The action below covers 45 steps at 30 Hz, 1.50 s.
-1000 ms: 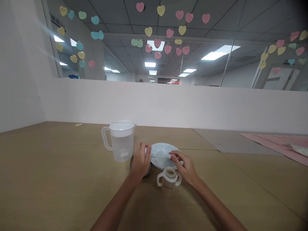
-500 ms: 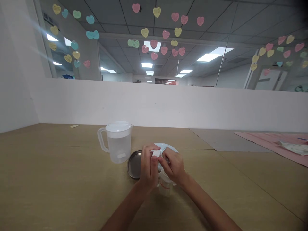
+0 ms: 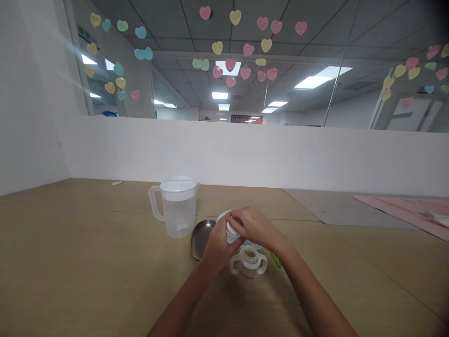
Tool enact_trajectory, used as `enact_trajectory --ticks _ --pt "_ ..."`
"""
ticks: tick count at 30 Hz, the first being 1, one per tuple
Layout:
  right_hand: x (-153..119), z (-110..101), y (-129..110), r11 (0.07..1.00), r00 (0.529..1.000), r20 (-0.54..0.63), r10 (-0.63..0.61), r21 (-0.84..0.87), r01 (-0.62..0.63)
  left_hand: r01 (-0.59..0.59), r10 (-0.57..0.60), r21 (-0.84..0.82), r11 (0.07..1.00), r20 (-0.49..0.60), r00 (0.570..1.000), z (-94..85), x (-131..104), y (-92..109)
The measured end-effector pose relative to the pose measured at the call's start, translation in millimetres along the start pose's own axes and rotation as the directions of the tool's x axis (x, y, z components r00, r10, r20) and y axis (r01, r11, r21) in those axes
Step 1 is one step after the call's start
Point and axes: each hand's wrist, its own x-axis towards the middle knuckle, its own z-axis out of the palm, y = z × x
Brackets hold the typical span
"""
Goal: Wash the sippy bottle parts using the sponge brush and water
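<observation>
Close together above the table, my left hand (image 3: 218, 248) and my right hand (image 3: 253, 227) are closed around a small white round cap (image 3: 232, 230). The fingers cover much of the cap. My right hand lies over its top, while my left hand wraps its side. Just below them stands a clear baby bottle (image 3: 248, 267) with two white handles, upright, its mouth uncovered. Behind the hands a pale plate (image 3: 222, 216) is mostly hidden. Left of them lies a round metal dish (image 3: 200, 239), partly covered by my left hand.
A translucent lidded pitcher (image 3: 179, 208) holding clear liquid stands to the left. Something green (image 3: 277, 260) lies beside my right forearm. Farther right are a grey mat (image 3: 326, 208) and a pink cloth (image 3: 396, 210). A white wall (image 3: 224, 152) runs behind the table.
My right hand has turned over the top of the white piece, and both hands have closed in around it. The bottle's open mouth is now uncovered to view. The camera has swung slightly left.
</observation>
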Motion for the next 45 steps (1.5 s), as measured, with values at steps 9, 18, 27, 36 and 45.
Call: enact_trajectory --ticks 9,18,27,36,45 --pt "-9 -22 3 0.848 0.960 0.262 -0.095 0.527 -0.059 -0.319 0.318 0.035 0.947 0.019 0.948 2.5 -8 -6" --pt "-6 -9 29 0.958 0.890 -0.393 0.232 0.250 -0.140 -0.386 0.370 -0.028 0.922 -0.229 0.900 -6.1 -17 -4" --pt "-18 -28 79 0.438 0.909 0.055 0.413 0.863 -0.251 0.075 -0.017 0.210 0.975 -0.262 0.965 1.8 1 -17" --pt "-12 38 107 0.922 0.788 0.493 0.369 -0.085 -0.378 0.183 -0.174 0.357 0.916 -0.055 0.983 11.9 -2 -48" --pt "-12 68 109 0.925 0.714 0.606 0.351 -0.109 -0.363 0.083 -0.140 0.451 0.889 0.094 0.986 20.3 -3 -63"
